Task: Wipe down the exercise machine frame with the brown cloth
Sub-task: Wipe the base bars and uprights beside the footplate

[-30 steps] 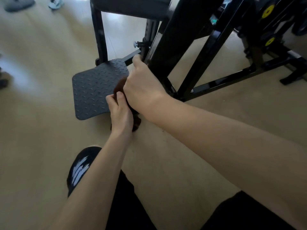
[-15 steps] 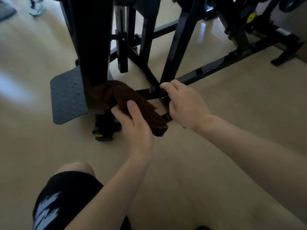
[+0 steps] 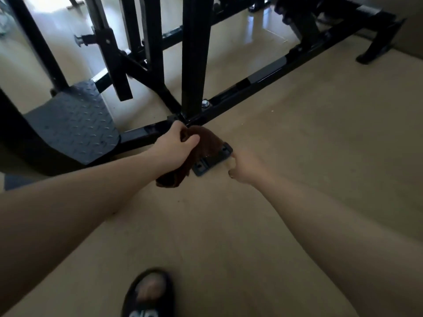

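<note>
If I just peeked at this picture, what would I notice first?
Probably the two bare arms reaching down to the middle of the floor, where the left hand holds a brown cloth against the bottom of the black frame. The right hand touches a flat foot plate beside it. Off to the left sits a bumpy grey step, and a black sandal pokes in at the bottom.

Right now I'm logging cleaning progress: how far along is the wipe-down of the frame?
Mid-job. No bar visibly looks finished. The left hand grips the brown cloth at the base joint of the frame; the right hand touches the foot plate. The uprights and long floor rail show no cloth contact.
</note>
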Available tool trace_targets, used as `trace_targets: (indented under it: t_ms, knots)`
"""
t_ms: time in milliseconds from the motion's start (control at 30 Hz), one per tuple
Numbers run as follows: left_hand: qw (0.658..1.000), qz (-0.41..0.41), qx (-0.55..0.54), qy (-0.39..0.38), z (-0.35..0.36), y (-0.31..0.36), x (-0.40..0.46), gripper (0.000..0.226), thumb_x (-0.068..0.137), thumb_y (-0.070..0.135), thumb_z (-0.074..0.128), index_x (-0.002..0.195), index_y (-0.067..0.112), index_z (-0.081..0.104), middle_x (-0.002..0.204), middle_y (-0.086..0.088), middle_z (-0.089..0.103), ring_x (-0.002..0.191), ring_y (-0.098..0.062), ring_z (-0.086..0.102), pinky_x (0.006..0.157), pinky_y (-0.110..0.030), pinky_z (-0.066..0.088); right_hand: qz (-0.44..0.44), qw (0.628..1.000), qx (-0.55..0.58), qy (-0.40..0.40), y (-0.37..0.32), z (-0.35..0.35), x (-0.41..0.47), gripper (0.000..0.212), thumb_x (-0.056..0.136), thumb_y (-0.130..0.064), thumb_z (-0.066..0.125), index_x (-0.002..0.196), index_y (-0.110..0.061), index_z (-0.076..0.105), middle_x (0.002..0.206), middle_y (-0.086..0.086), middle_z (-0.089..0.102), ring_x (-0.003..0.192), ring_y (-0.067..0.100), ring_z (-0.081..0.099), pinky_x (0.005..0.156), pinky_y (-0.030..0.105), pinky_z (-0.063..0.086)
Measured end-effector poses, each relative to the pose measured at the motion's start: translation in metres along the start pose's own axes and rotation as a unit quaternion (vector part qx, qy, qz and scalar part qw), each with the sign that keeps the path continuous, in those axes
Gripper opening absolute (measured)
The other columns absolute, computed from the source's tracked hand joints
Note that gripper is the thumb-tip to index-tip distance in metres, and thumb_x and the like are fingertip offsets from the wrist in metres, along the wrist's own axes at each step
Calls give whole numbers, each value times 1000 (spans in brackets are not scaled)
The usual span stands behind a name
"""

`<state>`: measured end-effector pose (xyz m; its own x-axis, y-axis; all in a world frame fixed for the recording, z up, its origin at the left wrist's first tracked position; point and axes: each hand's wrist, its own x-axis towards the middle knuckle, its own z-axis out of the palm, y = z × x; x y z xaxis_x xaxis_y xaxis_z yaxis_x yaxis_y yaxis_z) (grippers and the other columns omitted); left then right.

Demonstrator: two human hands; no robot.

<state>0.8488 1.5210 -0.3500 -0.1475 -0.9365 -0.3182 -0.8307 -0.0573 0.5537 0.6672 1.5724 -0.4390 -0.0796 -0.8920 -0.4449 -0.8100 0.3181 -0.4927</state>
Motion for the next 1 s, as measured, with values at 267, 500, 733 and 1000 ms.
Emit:
trace_targets:
  t_ms: [267, 500, 733, 1000]
  knots:
    - [998, -15, 0, -58, 72, -54, 49, 12, 101, 46, 55, 102, 35, 53, 89, 5, 70, 72, -10, 70, 60, -28, 58, 40, 992, -117, 38, 35, 82, 84, 28, 101, -16, 56, 130, -14, 60, 128, 10, 57, 116, 31, 61, 77, 38, 51]
    - [997, 8, -15, -73, 82, -90, 77, 9, 95, 46, 57, 90, 39, 53, 78, 25, 66, 65, 4, 65, 45, -12, 45, -8, 988, -108, 108, 63, 116, 96, 20, 105, -15, 53, 124, -11, 56, 125, 11, 50, 107, 28, 56, 83, 37, 53]
    - [997, 49, 22, -59, 77, -92, 101, 10, 91, 45, 59, 91, 38, 53, 97, 2, 59, 82, -13, 61, 67, -26, 47, -62, 924, 189, 328, 10, 20, 147, 33, 103, -22, 59, 135, -12, 56, 130, 5, 52, 99, 12, 52, 75, 9, 37]
    - [973, 159, 152, -69, 73, -77, 117, 52, 96, 49, 57, 145, 40, 42, 139, 11, 40, 107, -17, 59, 88, -40, 57, -174, 926, 147, 302, -49, -30, 199, 28, 99, -13, 63, 127, -13, 68, 124, 3, 68, 111, 16, 64, 101, 34, 53]
